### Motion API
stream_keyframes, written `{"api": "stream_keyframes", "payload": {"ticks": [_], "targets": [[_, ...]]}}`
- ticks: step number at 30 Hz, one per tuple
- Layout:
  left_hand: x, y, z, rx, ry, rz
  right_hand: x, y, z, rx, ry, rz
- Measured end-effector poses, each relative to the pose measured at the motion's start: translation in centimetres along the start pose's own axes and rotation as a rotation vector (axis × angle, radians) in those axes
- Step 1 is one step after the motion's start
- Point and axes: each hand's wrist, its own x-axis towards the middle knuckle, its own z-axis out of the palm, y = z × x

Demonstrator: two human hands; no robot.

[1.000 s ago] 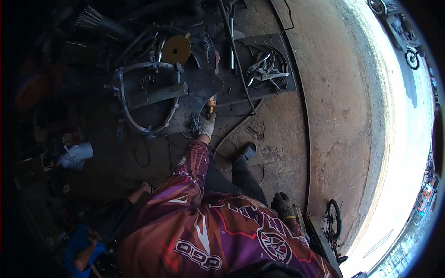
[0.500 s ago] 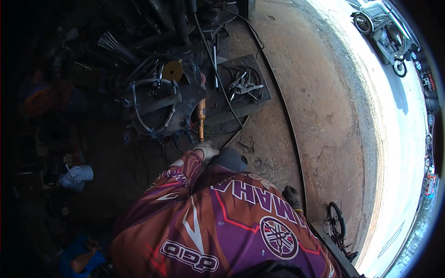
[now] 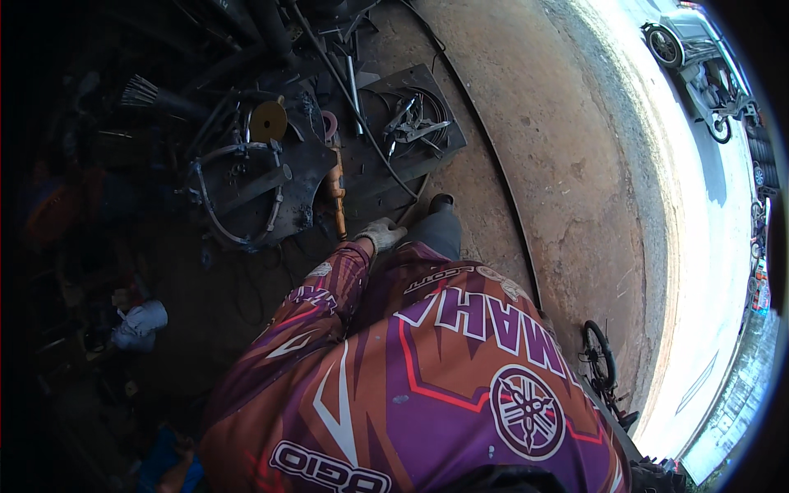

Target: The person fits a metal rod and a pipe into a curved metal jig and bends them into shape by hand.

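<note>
My left hand, in a pale work glove, hangs beside my dark trouser leg. Its fingers lie loosely extended, and I see nothing in them. Just ahead of it, an orange rod-like tool projects from the edge of a dark metal worktable. On that table lie a round metal hoop frame, a short pipe and a yellow-brown disc. A pink ring-shaped disc sits near the tool's far end. My right hand is hidden behind my shirt.
Metal locking clamps and coiled cable rest on a dark plate right of the worktable, near a metal tube. A long dark bar or hose crosses the concrete floor. A bicycle stands at right; a person in blue is lower left.
My view has shifted, so the worktable appears farther left. My left hand has moved nearer my leg, and my foot now shows. My gloved right hand has gone out of sight.
</note>
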Motion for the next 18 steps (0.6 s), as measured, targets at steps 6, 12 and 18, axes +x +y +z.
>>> {"api": "stream_keyframes", "payload": {"ticks": [6,12,18], "targets": [[2.6,-2.6,-0.4,0.006,-0.011,-0.088,3.7,-14.4,-3.2,0.153,-0.152,0.083],[5.8,-0.4,-0.3,-0.284,-0.038,-0.204,9.5,-26.2,-7.5,-0.232,-0.131,-0.138],[11.0,3.2,-1.4,-0.277,0.048,-0.088,14.7,-38.8,-10.9,0.332,-0.196,0.063]]}}
